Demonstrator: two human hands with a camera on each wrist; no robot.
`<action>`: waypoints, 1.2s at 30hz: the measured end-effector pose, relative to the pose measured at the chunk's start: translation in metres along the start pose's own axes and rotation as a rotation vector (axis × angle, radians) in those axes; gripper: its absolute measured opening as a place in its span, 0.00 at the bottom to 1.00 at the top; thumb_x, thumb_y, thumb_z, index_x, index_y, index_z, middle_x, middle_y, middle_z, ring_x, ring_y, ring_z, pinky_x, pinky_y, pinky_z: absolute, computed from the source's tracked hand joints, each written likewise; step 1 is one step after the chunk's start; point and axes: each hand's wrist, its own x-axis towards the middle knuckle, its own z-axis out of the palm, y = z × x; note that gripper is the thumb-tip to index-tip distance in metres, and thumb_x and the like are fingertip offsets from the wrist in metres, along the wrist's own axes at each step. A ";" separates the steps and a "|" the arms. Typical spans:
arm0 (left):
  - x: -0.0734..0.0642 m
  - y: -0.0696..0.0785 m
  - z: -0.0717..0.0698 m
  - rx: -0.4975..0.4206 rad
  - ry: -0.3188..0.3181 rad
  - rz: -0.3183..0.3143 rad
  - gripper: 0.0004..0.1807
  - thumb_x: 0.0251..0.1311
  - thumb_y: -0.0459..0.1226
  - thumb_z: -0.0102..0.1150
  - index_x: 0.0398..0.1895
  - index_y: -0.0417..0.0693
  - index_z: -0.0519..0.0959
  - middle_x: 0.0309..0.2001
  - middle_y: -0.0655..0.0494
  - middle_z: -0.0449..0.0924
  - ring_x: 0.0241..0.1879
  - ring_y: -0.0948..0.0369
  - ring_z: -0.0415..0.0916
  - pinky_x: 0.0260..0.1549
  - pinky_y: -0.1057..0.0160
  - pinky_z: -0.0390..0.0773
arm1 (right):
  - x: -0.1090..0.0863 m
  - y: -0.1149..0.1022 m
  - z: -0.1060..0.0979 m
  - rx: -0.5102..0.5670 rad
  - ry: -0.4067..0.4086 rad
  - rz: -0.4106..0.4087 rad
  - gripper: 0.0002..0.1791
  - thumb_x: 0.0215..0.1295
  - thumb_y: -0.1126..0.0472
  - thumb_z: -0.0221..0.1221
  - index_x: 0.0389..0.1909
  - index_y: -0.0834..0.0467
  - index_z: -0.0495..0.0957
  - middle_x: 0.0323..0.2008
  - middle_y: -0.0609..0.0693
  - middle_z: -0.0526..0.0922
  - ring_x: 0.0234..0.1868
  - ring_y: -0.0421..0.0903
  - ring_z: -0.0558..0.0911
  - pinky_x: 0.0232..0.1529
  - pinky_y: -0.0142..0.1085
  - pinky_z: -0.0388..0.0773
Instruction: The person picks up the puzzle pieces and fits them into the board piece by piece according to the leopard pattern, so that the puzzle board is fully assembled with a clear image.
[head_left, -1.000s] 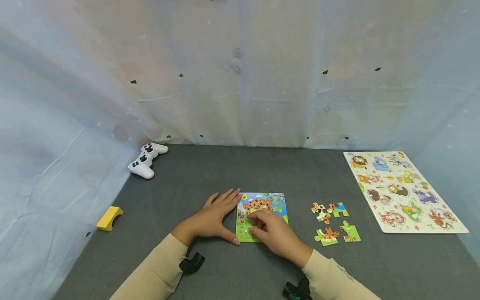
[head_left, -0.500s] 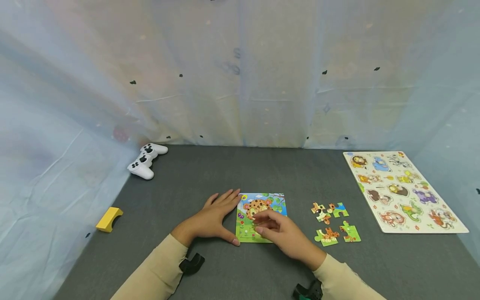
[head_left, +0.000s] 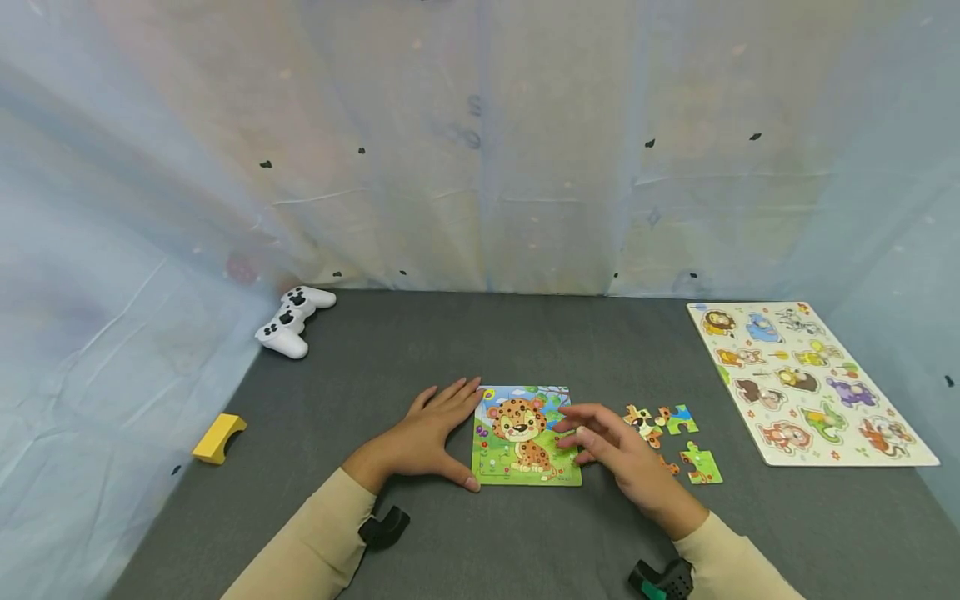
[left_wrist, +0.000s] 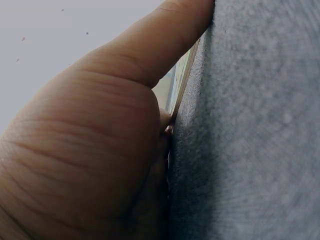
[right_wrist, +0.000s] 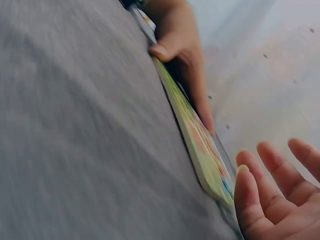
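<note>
- Puzzle board [head_left: 527,442]: lower centre of frame, roughly square.
- Left hand [head_left: 423,442]: fingers spread wide, at board's left edge.
- Right hand [head_left: 626,458]: fingers loosely bent, holding nothing; nearer hand to loose pieces [head_left: 702,465], lying right of its fingers.

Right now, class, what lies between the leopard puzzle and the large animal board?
The head view shows loose puzzle pieces and most of the right hand between the leopard puzzle and the animal board.
</note>
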 end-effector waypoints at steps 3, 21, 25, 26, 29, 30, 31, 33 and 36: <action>0.000 0.000 0.000 0.004 0.001 -0.002 0.77 0.47 0.74 0.78 0.91 0.52 0.46 0.89 0.57 0.36 0.86 0.56 0.31 0.78 0.39 0.31 | -0.004 -0.004 -0.015 0.036 -0.014 -0.006 0.27 0.93 0.58 0.36 0.78 0.73 0.64 0.65 0.77 0.74 0.62 0.62 0.83 0.55 0.48 0.84; -0.001 0.002 -0.001 -0.003 0.003 -0.008 0.77 0.47 0.74 0.77 0.91 0.53 0.45 0.89 0.57 0.36 0.86 0.57 0.31 0.79 0.40 0.31 | -0.029 -0.005 -0.094 0.034 0.093 -0.132 0.39 0.90 0.44 0.20 0.88 0.63 0.51 0.75 0.68 0.70 0.73 0.58 0.73 0.66 0.44 0.75; -0.001 0.002 -0.001 0.002 0.004 -0.011 0.77 0.46 0.74 0.78 0.91 0.53 0.45 0.89 0.58 0.36 0.86 0.57 0.31 0.79 0.40 0.31 | -0.033 -0.004 -0.104 0.021 0.153 -0.121 0.37 0.91 0.45 0.23 0.88 0.59 0.53 0.75 0.65 0.70 0.73 0.57 0.72 0.65 0.42 0.74; -0.001 0.002 -0.001 0.003 0.005 -0.012 0.77 0.46 0.74 0.78 0.91 0.53 0.45 0.89 0.58 0.36 0.86 0.57 0.31 0.79 0.40 0.31 | -0.034 -0.003 -0.106 0.010 0.165 -0.116 0.36 0.91 0.46 0.24 0.89 0.58 0.53 0.75 0.64 0.70 0.74 0.56 0.72 0.65 0.41 0.73; 0.000 0.001 0.000 0.005 0.007 -0.014 0.77 0.46 0.74 0.78 0.91 0.53 0.46 0.89 0.58 0.36 0.86 0.57 0.31 0.79 0.40 0.31 | -0.036 0.001 -0.111 -0.077 0.196 -0.084 0.33 0.91 0.50 0.26 0.89 0.56 0.54 0.74 0.63 0.72 0.72 0.53 0.74 0.64 0.37 0.73; 0.000 0.001 0.000 0.004 0.006 -0.015 0.77 0.46 0.74 0.78 0.91 0.53 0.46 0.89 0.58 0.36 0.86 0.57 0.31 0.79 0.40 0.31 | -0.036 0.002 -0.112 -0.130 0.205 -0.066 0.32 0.92 0.51 0.27 0.88 0.56 0.55 0.73 0.63 0.73 0.71 0.51 0.75 0.63 0.35 0.73; 0.000 0.001 0.000 0.003 0.005 -0.016 0.77 0.46 0.74 0.78 0.91 0.53 0.46 0.89 0.58 0.36 0.86 0.57 0.31 0.79 0.40 0.31 | -0.036 0.004 -0.112 -0.189 0.212 -0.045 0.31 0.92 0.53 0.29 0.88 0.56 0.56 0.72 0.63 0.74 0.69 0.48 0.76 0.62 0.33 0.73; 0.000 0.001 0.000 0.003 0.003 -0.015 0.77 0.46 0.74 0.78 0.91 0.53 0.45 0.89 0.58 0.36 0.86 0.57 0.31 0.79 0.40 0.31 | -0.037 0.008 -0.113 -0.321 0.209 -0.012 0.29 0.92 0.57 0.35 0.87 0.60 0.57 0.70 0.64 0.76 0.66 0.45 0.77 0.58 0.31 0.74; 0.000 0.002 0.000 0.006 0.003 -0.013 0.77 0.46 0.74 0.78 0.91 0.53 0.46 0.89 0.57 0.36 0.86 0.57 0.31 0.79 0.39 0.31 | -0.035 0.011 -0.109 -0.501 0.188 0.058 0.31 0.90 0.59 0.49 0.85 0.64 0.59 0.70 0.65 0.76 0.66 0.47 0.77 0.56 0.32 0.76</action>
